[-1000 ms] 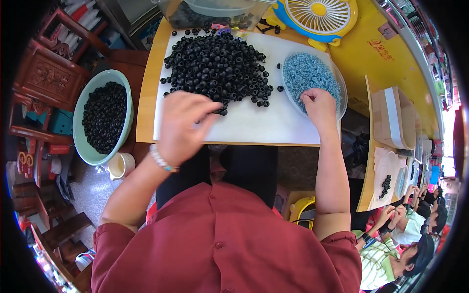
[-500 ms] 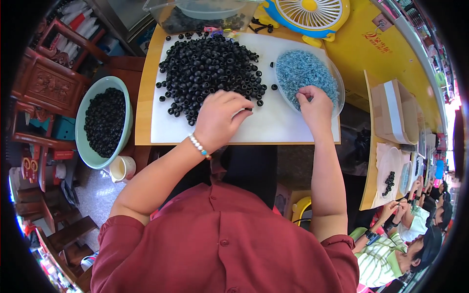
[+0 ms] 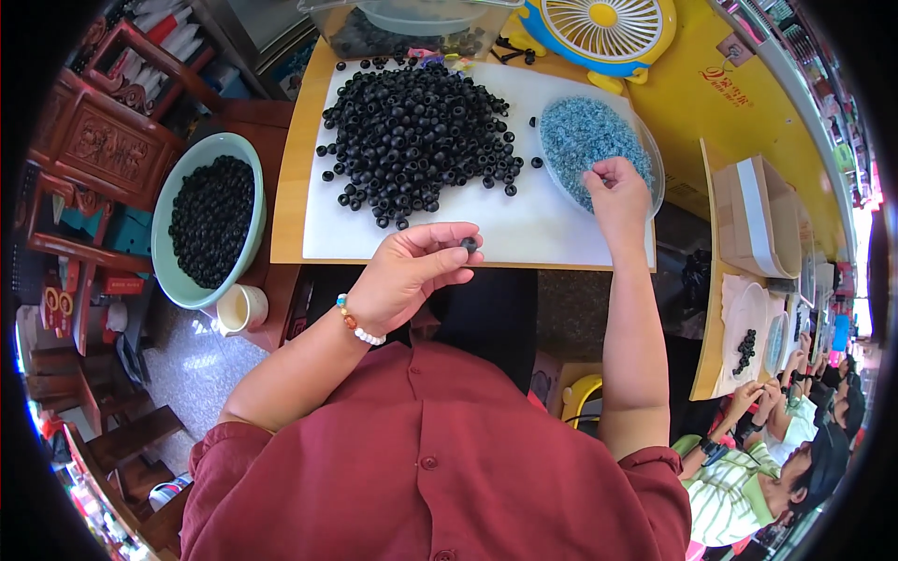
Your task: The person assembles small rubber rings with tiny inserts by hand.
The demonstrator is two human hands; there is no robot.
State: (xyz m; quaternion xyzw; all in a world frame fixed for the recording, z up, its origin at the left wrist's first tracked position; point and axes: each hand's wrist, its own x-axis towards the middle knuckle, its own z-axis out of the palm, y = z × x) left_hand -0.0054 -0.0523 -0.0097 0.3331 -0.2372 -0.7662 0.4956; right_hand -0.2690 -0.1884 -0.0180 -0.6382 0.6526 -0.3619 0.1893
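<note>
Fan [image 3: 603,14] stands beyond blue beads [image 3: 589,131]; left hand [image 3: 419,260] grips black bead [image 3: 469,245], right hand [image 3: 621,194] closed.

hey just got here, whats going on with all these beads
A person seated at a table holds one black bead between the thumb and fingers of the left hand. The right hand is at the near side of a clear dish of small blue beads; whether it holds any is too small to tell. A large heap of black beads lies loose on the white board.
</note>
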